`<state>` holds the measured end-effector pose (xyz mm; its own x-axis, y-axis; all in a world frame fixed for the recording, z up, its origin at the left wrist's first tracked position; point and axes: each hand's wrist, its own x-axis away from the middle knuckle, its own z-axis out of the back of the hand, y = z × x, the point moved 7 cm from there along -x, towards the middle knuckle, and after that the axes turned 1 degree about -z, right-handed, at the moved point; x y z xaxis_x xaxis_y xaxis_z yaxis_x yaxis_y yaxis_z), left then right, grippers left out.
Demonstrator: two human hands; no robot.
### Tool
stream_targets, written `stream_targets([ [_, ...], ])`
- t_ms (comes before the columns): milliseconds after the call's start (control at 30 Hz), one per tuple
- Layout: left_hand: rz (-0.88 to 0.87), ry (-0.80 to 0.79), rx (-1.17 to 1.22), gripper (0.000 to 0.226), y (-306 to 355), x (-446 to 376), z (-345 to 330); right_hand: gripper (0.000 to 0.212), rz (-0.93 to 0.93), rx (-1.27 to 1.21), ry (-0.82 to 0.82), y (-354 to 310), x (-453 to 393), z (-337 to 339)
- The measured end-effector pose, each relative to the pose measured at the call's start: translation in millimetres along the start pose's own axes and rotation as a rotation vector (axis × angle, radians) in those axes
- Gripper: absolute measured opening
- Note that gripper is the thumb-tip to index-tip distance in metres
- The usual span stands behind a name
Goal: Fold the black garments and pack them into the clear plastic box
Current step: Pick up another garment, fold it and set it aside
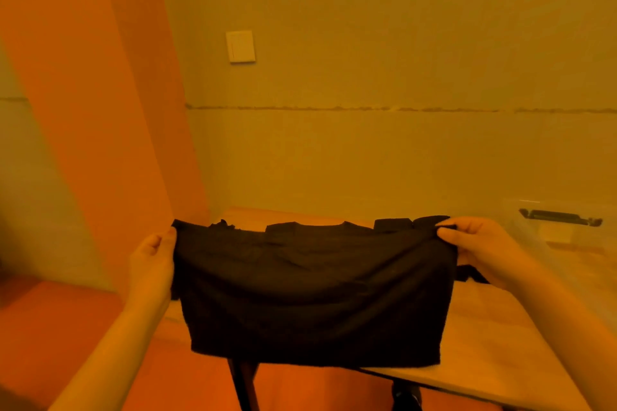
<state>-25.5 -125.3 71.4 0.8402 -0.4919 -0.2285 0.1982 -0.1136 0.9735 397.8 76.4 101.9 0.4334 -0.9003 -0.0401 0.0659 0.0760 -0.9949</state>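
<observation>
Holding the black garment (314, 290) stretched above the wooden table (484, 344): our left hand (153, 264) pinches its left top corner, our right hand (480, 247) pinches the right one. More black garments (392, 223) lie behind; the clear plastic box (564, 227) sits far right. Risk: the sagging middle may bunch on lowering, spoiling the fold, or a corner may slip

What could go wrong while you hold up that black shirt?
The shirt hangs from just its top corners, pinched by the left hand and right hand. If one grip slips, it may unfold. Its bottom edge dangles past the table edge, so it might slide off when lowered.
</observation>
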Motion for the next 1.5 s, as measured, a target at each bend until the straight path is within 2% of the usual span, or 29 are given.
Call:
stream_targets([
  [100,-0.023,-0.014,-0.052,0.038,-1,-33,-34,0.008,-0.051,0.037,0.053,12,-48,2],
  [200,-0.072,-0.034,-0.144,0.031,-7,-87,-72,0.014,-0.11,0.091,0.083,23,-107,3],
  [300,-0.068,-0.02,-0.226,0.032,-33,-154,-111,0.014,-0.159,0.158,0.138,32,-176,0],
  [367,-0.031,-0.041,-0.352,0.028,-56,-187,-140,0.022,-0.208,0.219,0.194,44,-223,-1],
  [433,0.015,-0.089,-0.578,0.034,-81,-199,-166,0.036,-0.233,0.439,0.24,55,-260,-8],
  [500,-0.065,-0.209,-0.746,0.045,-96,-186,-190,0.045,-0.199,0.755,0.266,61,-272,-24],
  [567,-0.229,-0.401,-0.802,0.048,-105,-143,-211,0.046,-0.07,0.84,0.158,72,-259,-59],
  [667,-0.37,-0.715,-1.0,0.064,-124,-67,-221,0.051,0.073,0.995,-0.168,106,-206,-115],
  [733,-0.364,-0.803,-1.139,0.084,-142,-38,-208,0.062,0.009,1.107,-0.341,137,-171,-131],
  [800,-0.363,-0.83,-1.219,0.111,-154,-23,-189,0.09,0.0,1.173,-0.363,154,-146,-135],
  [833,-0.358,-0.84,-1.257,0.114,-161,-18,-178,0.104,0.015,1.181,-0.359,158,-135,-135],
  [900,-0.415,-0.804,-1.311,0.103,-164,-12,-158,0.12,0.073,1.203,-0.375,163,-113,-138],
  [1000,-0.367,-0.828,-1.392,0.072,-170,-8,-130,0.117,0.134,1.241,-0.431,167,-89,-136],
  [1200,-0.441,-0.865,-1.339,0.065,-173,0,-111,0.099,0.101,1.274,-0.512,166,-68,-120],
  [1367,-0.538,-0.972,-1.126,0.059,-171,9,-84,0.104,0.043,1.303,-0.655,167,-43,-98],
  [1433,-0.524,-1.003,-1.009,0.054,-167,11,-73,0.104,0.059,1.302,-0.602,166,-41,-84],
  [1500,-0.558,-0.931,-0.854,0.044,-160,8,-66,0.11,0.057,1.352,-0.502,163,-41,-72],
])
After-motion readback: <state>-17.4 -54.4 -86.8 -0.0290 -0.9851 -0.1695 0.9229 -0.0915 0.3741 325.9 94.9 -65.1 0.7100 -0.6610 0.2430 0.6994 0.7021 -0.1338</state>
